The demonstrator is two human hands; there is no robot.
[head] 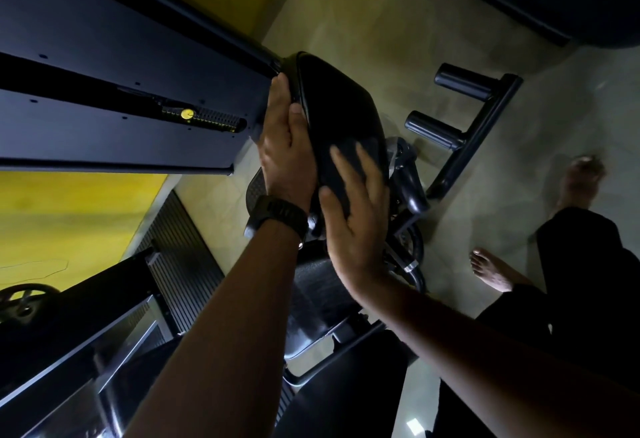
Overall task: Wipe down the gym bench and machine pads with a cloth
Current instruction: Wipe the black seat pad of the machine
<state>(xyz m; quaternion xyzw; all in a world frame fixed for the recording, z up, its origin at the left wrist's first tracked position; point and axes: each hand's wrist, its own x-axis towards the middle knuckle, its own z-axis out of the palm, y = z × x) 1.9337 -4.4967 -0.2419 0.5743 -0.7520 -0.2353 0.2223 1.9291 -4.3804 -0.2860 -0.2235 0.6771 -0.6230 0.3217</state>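
Pad [341, 108], black and tilted, sits at the end of the machine's frame [121, 57], and both hands are on it. The left hand [287, 153] lies along its left edge, fingers straight and thumb on the face. The right hand [353, 216] presses flat on its lower end, fingers spread and straight over a dark patch, probably the cloth [349, 157], though blur hides it. Wiping looks underway here. The seat [322, 302] below and the rollers [460, 83] likely remain; nothing shows them clean.
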